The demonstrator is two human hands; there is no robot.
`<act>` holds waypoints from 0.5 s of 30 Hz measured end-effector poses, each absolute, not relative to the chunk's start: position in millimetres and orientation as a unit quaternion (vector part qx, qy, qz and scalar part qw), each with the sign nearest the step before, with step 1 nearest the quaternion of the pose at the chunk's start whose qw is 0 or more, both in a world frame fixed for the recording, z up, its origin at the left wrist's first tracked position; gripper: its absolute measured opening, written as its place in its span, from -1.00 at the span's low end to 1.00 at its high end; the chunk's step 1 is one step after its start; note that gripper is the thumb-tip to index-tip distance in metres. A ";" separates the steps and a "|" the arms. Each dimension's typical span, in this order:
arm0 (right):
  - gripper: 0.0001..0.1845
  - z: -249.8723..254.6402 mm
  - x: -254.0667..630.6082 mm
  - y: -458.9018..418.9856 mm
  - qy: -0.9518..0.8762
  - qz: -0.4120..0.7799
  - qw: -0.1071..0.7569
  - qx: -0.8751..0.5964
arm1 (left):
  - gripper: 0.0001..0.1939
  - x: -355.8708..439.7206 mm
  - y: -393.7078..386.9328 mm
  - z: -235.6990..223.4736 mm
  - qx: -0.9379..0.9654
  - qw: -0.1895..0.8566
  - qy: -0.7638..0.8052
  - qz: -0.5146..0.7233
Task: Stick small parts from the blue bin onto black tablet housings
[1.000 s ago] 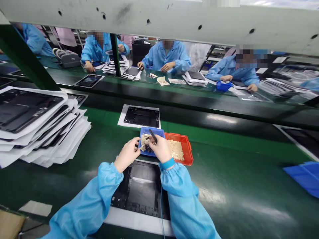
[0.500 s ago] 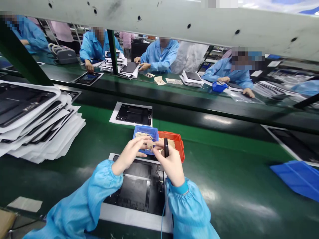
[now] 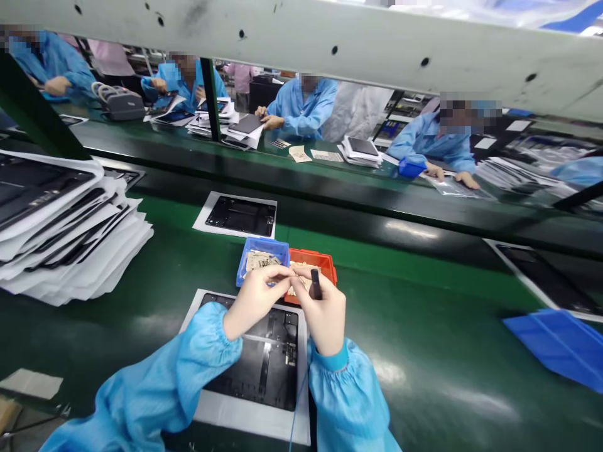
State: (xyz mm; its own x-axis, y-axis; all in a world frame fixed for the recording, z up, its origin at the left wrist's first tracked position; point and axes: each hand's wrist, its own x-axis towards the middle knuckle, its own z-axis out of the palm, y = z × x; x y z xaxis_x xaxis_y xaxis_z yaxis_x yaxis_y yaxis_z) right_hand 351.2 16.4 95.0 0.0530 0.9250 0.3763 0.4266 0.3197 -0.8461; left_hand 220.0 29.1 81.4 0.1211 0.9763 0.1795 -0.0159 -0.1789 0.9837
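My left hand (image 3: 261,292) and my right hand (image 3: 325,307) meet fingertip to fingertip above the front of the bins. Both are closed in a pinch; whatever small piece lies between the fingertips is too hidden to name. A black pen-like tool (image 3: 316,284) stands up out of my right hand. Below my wrists lies an open tablet housing (image 3: 254,370), black inside, on a white sheet (image 3: 235,417). Just beyond the hands, a blue bin (image 3: 249,248) holds beige pieces with dark marks. Beside it is a red bin (image 3: 325,260) with beige pieces, partly covered by my right hand.
A tall stack of tablet housings and white sheets (image 3: 108,251) stands at the left. Another tablet housing (image 3: 240,215) lies behind the bins. Blue plastic (image 3: 558,345) and a further tablet panel (image 3: 541,270) are at the right. Co-workers in blue sit across the bench under a beam (image 3: 282,31).
My left fingers, spread near a small beige piece before, have closed to a pinch against my right fingertips. Both hands have uncovered more of the blue bin. The view has shifted slightly.
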 end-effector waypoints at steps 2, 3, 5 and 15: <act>-0.75 95.3 355.4 19.5 -0.616 0.284 0.496 -0.542 | -0.90 222.5 29.9 81.7 0.586 0.456 0.426 0.517; -0.72 94.5 358.4 22.2 -0.608 0.294 0.494 -0.548 | -0.91 223.2 30.7 80.9 0.592 0.445 0.429 0.517; -0.66 90.4 366.5 30.4 -0.602 0.295 0.487 -0.561 | -0.90 223.7 33.4 77.3 0.599 0.437 0.435 0.511; -0.76 50.7 410.9 76.6 -0.588 0.252 0.401 -0.656 | -0.83 218.0 53.7 51.4 0.642 0.424 0.467 0.435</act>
State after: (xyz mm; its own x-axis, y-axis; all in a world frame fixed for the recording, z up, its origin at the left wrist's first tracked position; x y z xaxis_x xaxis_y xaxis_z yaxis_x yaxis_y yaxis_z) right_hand 410.9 76.6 50.7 0.1817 0.9732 0.1412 0.5698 0.0128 -0.8217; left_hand 218.0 53.7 51.4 0.1848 0.9691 0.1632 0.2312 -0.2043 0.9512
